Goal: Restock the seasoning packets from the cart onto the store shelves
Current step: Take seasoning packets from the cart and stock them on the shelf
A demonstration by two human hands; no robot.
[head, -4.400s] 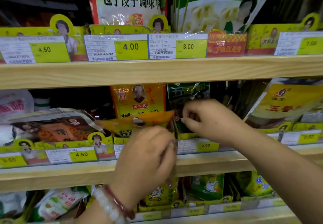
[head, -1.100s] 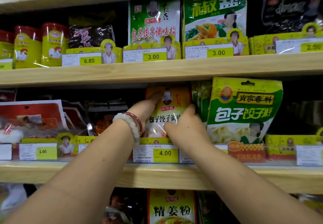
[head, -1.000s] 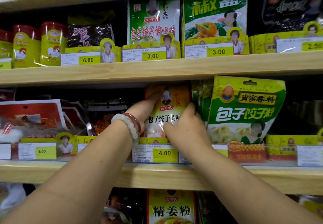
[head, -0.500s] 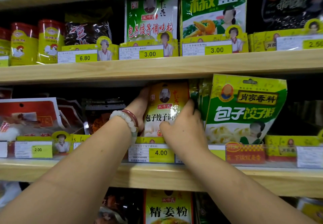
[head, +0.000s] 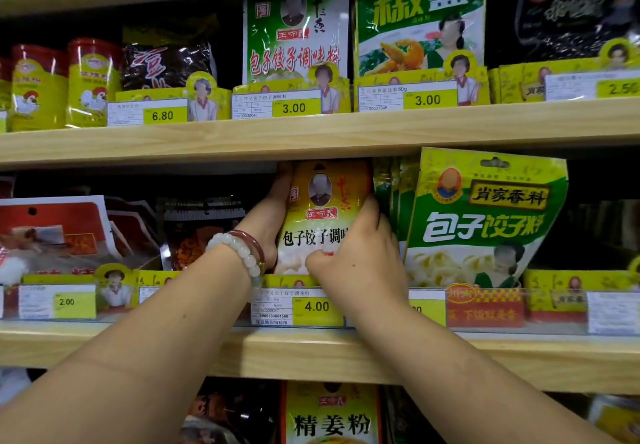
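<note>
Yellow packet (head: 323, 208) standing upright at centre of the frame, on the middle shelf (head: 311, 350), its top just under the board above, its foot behind the 4.00 tag (head: 317, 306). Left hand (head: 266, 222) laid along the packet's left edge, fingers straight and close together, tips reaching up beside the top corner. Right hand (head: 356, 253) holding the right edge and lower right corner; fingers curled round the edge, between it and the green packs (head: 391, 187) just beside, thumb tip near the lower front. Most likely the step of seating and squaring the packet in its row. To do it well: push straight back with both hands evenly, keep the face flat and forward, let the bottom drop fully behind the tag strip. Better to slide the right fingers out slowly, not to drag the big green bag (head: 485, 218), which leans toward the left. No cart in view.
</note>
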